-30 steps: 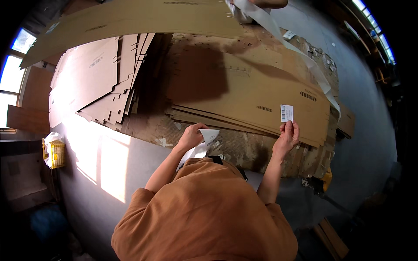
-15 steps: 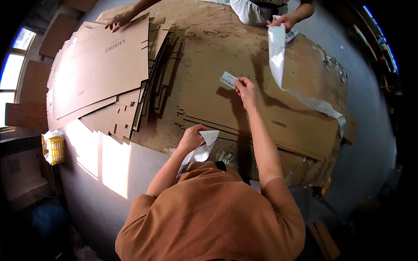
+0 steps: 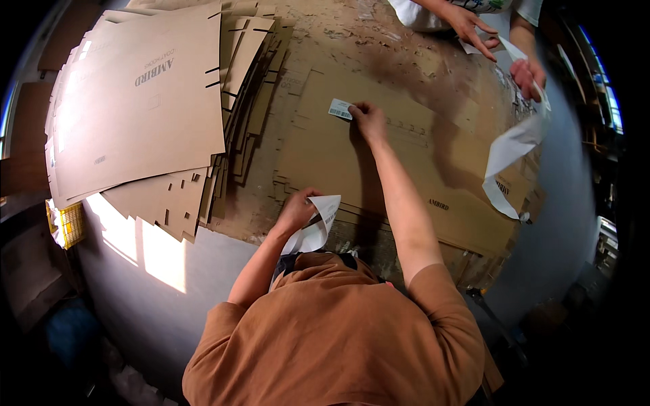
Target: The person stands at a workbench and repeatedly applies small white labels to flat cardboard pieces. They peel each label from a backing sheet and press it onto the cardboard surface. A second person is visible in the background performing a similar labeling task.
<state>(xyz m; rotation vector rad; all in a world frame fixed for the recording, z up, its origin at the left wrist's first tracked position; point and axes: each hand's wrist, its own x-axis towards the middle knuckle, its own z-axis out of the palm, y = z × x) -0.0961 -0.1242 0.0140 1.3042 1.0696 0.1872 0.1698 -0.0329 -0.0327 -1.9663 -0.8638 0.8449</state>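
Pinched by its right edge, a small white barcode label (image 3: 340,109) is in my right hand (image 3: 370,123), over the upper part of a flat brown cardboard sheet (image 3: 406,176). Whether the label touches the cardboard I cannot tell. My left hand (image 3: 296,211), near the table's front edge, is closed on a strip of white label backing paper (image 3: 315,230) that hangs in a loop close to my body. Printed labels show on the strip's upper end. The cardboard sheet lies on a stack of similar ones in front of me.
A tall fanned stack of cardboard sheets (image 3: 149,101) covers the table's left side. Across the table, a co-worker's hands (image 3: 527,76) handle another long white strip (image 3: 514,145) that trails over the right side. A yellow basket (image 3: 69,223) stands beyond the left edge.
My right hand has moved the label slightly left and away from me over the cardboard. The co-worker's hand has left the left stack, and both their hands are now at their strip.
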